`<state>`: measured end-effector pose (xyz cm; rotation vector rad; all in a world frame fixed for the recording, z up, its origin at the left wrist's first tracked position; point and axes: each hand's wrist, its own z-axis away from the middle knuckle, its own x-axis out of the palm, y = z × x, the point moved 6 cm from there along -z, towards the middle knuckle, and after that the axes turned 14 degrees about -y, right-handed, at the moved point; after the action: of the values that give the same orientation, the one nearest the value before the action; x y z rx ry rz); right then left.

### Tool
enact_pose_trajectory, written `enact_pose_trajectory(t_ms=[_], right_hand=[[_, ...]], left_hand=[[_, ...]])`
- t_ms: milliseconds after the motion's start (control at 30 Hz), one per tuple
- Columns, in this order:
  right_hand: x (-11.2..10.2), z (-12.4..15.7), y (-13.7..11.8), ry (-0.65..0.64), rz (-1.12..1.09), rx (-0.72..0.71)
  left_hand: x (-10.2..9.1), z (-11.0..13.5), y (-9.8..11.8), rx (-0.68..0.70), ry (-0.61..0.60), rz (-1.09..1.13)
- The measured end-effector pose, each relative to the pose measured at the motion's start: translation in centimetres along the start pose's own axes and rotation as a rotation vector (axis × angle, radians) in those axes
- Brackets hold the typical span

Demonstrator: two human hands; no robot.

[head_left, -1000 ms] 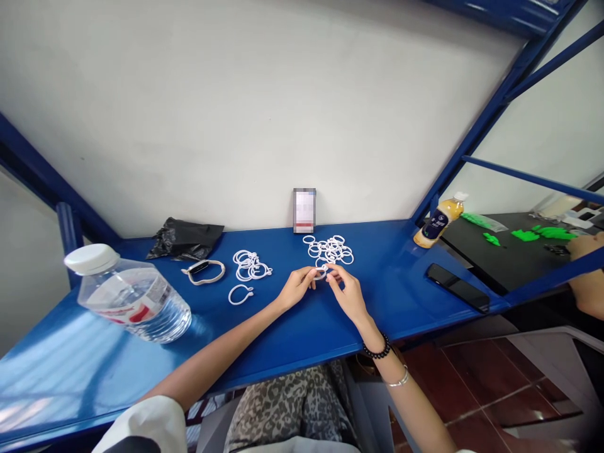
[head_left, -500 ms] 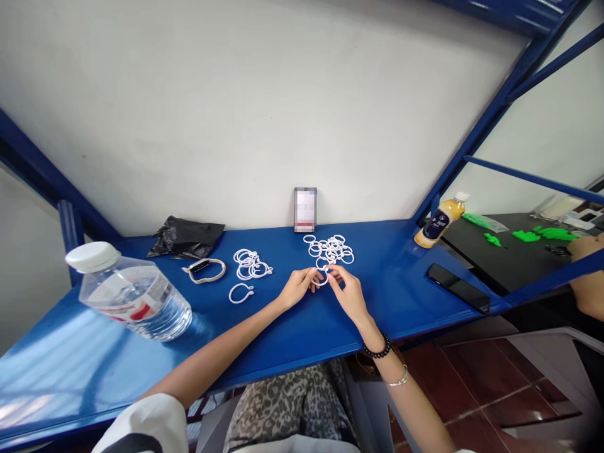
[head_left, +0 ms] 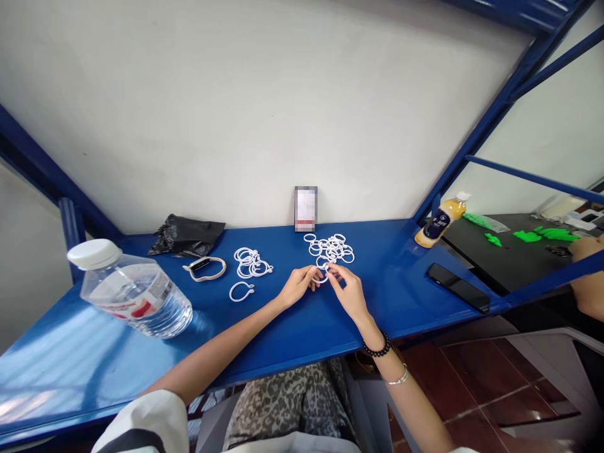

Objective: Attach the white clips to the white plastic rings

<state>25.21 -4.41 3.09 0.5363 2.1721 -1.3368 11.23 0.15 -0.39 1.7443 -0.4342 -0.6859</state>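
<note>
Between my two hands is a white plastic ring (head_left: 321, 280), like a curtain ring, held just above the blue table. My left hand (head_left: 299, 284) pinches its left side with thumb and fingers. On the upper right side of the ring, the fingers of my right hand (head_left: 346, 288) are closed at its small end piece, which they partly hide. Just beyond my hands lies a pile of similar white rings (head_left: 331, 247). To the left is a smaller cluster of white rings (head_left: 252, 264), with a single ring (head_left: 241, 292) lying nearer to me.
A large water bottle (head_left: 136, 296), a watch (head_left: 207, 269) and a black plastic bag (head_left: 186, 235) occupy the left. A phone-like screen (head_left: 306, 209) leans on the wall. On the right are a juice bottle (head_left: 441, 220) and a dark phone (head_left: 457, 287). Another person's arm (head_left: 587, 277) shows at the far right.
Almost nothing differs. Both hands keep hold of the same ring, and the view has shifted very slightly.
</note>
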Motion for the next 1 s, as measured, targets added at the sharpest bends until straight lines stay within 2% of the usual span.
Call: enact_pose_trajectory(t_ms=[267,500,767,1000], right_hand=[[0.1,0.0,0.1,-0.017,0.018,-0.011],[-0.1,0.1,-0.2,-0.036,0.036,-0.028],[0.4,0.0,-0.6,-0.083,0.108,-0.054],[0.2,0.1,-1.0,-0.044,0.098,-0.069]], left_hand=[[0.2,-0.1,0.1,0.001,-0.026,-0.041],[0.4,-0.1,0.3,0.014,-0.096,-0.136],[0.5,-0.1,0.6,0.069,-0.095,-0.257],[1.0,-0.1,1.0,0.108,-0.121,-0.363]])
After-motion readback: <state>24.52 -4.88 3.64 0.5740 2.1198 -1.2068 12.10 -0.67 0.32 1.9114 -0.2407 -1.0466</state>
